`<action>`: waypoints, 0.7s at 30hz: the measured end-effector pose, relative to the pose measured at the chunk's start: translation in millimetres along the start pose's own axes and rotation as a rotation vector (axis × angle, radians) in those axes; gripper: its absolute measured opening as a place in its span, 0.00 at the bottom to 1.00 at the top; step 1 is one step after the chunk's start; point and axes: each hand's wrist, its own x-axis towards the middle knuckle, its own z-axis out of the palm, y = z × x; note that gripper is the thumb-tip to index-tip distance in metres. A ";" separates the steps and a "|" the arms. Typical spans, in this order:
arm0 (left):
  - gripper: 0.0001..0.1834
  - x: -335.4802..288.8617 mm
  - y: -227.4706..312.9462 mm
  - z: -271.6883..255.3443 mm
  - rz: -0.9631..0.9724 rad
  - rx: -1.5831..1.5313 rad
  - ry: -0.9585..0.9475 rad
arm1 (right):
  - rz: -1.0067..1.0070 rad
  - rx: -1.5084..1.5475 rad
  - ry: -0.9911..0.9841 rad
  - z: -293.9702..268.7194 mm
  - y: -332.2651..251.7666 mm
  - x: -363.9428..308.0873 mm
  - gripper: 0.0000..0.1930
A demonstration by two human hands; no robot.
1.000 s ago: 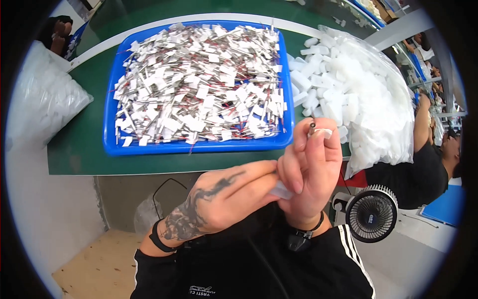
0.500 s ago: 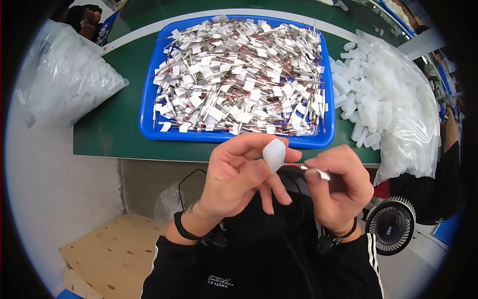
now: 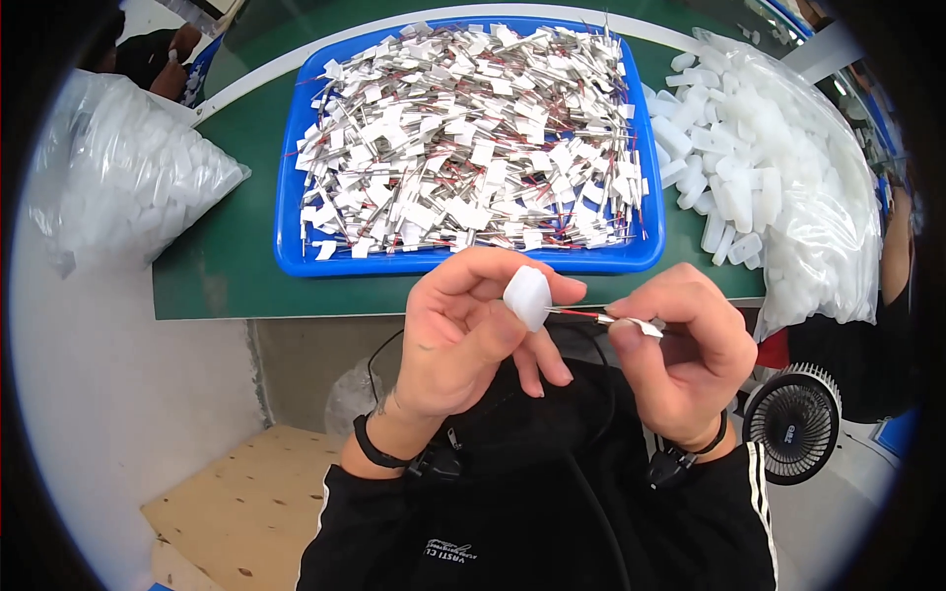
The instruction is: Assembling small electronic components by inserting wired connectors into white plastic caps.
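Between the thumb and fingers of my left hand (image 3: pixel 458 340) is a white translucent plastic cap (image 3: pixel 528 297), its narrow side facing right. My right hand (image 3: pixel 685 350) pinches a thin silvery part with red wires and a white paper tag (image 3: pixel 642 326). Its wire ends (image 3: pixel 567 312) reach leftward to the cap's edge; whether they are inside it I cannot tell. Just beyond my hands, a blue tray (image 3: pixel 463 264) holds a heap of similar tagged wire parts (image 3: pixel 473 148).
On the green table (image 3: pixel 227 266), a clear bag of white caps (image 3: pixel 128 167) stands at the left. Another opened bag (image 3: pixel 808 217) at the right spills loose caps (image 3: pixel 714 158). A small black fan (image 3: pixel 791 424) sits low on the right. Other people are at both far sides.
Both hands have shifted slightly, with the right one drawn a little away to the right. More of the red wire shows between the cap and my right fingers.
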 end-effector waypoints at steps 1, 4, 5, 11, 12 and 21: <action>0.21 0.5 -0.1 0.9 -0.005 0.001 -0.002 | -0.019 -0.010 -0.006 0.0 0.4 0.8 0.07; 0.21 0.8 -1.6 3.7 -0.010 0.038 -0.027 | -0.039 -0.011 0.012 2.0 2.9 2.0 0.08; 0.21 -0.2 -2.9 4.2 -0.010 0.058 -0.009 | -0.037 -0.010 0.014 1.6 1.0 1.2 0.08; 0.15 1.7 -5.2 4.4 0.070 0.112 -0.054 | -0.086 -0.083 0.011 5.2 -3.0 -2.6 0.11; 0.13 2.0 -5.4 5.9 0.101 0.212 -0.020 | -0.059 -0.080 0.010 4.5 -4.1 -4.2 0.11; 0.12 2.6 0.1 -0.8 0.054 0.261 -0.044 | -0.012 -0.063 0.021 3.8 0.0 -8.9 0.13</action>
